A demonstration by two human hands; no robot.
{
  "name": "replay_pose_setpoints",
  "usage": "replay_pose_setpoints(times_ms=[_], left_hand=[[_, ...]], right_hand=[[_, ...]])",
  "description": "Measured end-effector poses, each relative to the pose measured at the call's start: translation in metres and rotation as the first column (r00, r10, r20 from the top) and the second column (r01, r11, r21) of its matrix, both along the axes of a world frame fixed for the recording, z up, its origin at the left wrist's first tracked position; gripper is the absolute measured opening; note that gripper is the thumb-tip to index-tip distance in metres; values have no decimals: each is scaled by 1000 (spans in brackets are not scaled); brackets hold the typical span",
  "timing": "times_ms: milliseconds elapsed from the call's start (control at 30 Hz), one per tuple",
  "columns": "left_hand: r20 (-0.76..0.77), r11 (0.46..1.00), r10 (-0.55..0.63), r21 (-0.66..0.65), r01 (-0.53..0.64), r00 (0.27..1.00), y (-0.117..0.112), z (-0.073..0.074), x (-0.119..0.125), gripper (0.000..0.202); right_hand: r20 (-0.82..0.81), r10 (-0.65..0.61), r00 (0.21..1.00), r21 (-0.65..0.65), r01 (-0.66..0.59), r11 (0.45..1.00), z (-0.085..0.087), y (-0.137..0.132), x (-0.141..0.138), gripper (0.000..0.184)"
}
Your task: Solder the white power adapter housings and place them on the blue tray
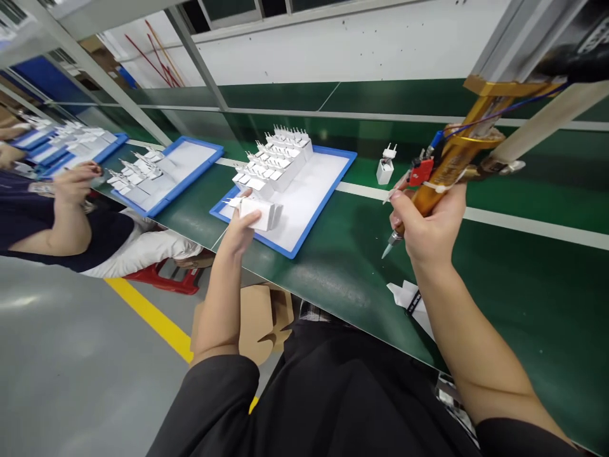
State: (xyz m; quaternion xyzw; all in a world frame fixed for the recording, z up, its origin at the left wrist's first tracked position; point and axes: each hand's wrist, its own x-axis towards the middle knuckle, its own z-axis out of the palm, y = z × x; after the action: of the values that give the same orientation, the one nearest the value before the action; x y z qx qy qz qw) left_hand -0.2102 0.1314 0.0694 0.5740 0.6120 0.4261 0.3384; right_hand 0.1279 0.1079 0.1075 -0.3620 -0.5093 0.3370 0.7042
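Observation:
My left hand is closed on a white charger plug at the near corner of a blue-rimmed white tray. Rows of several white charger plugs stand at the tray's far end. My right hand is wrapped round a gold-coloured dispensing gun, its nozzle tip pointing down over the green belt. One white plug housing with a separate pin piece stands alone on the belt beyond the gun.
A second blue tray of plugs lies to the left, with more trays beyond. A co-worker's hand works at the far left. White paper lies at the belt's near edge. Cardboard sits below the table.

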Motion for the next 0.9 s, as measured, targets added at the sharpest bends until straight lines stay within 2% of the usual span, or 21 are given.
replay_pose_setpoints(times_ms=[67, 167, 233, 333, 433, 567, 667, 833, 900], left_hand=[[-222, 988, 146, 77, -132, 964, 19, -10, -26, 101], [-474, 955, 296, 148, -256, 830, 52, -19, -55, 108], [-574, 947, 319, 158, -280, 755, 72, -23, -66, 108], [-667, 958, 276, 132, -255, 692, 91, -26, -72, 114], [-702, 961, 256, 111, -254, 664, 93, -30, -73, 123], [-676, 941, 279, 49, -335, 682, 82, -32, -77, 135], [-687, 933, 274, 19, -360, 673, 77, -35, -78, 132], [-675, 898, 382, 111, -426, 631, 80, -40, -76, 122], [-676, 897, 389, 121, -426, 626, 80, -42, -77, 123]], right_hand=[[-5, 4, 1000, 3, -4, 1000, 0, -1, 0, 33], [6, -3, 1000, 0, 3, 1000, 0, 0, 0, 31], [16, -10, 1000, -2, 10, 1000, -1, 0, 0, 29], [11, -12, 1000, -7, 12, 1000, -2, 2, 1, 28], [-14, -20, 1000, -6, 20, 1000, -3, 3, 1, 32], [-16, -33, 999, 13, 34, 999, -3, 3, 2, 34], [4, -49, 999, 7, 49, 999, -3, 3, 2, 32], [-4, -38, 999, -2, 38, 999, -3, 5, 3, 30], [2, -35, 999, -11, 35, 999, -3, 6, 2, 29]])
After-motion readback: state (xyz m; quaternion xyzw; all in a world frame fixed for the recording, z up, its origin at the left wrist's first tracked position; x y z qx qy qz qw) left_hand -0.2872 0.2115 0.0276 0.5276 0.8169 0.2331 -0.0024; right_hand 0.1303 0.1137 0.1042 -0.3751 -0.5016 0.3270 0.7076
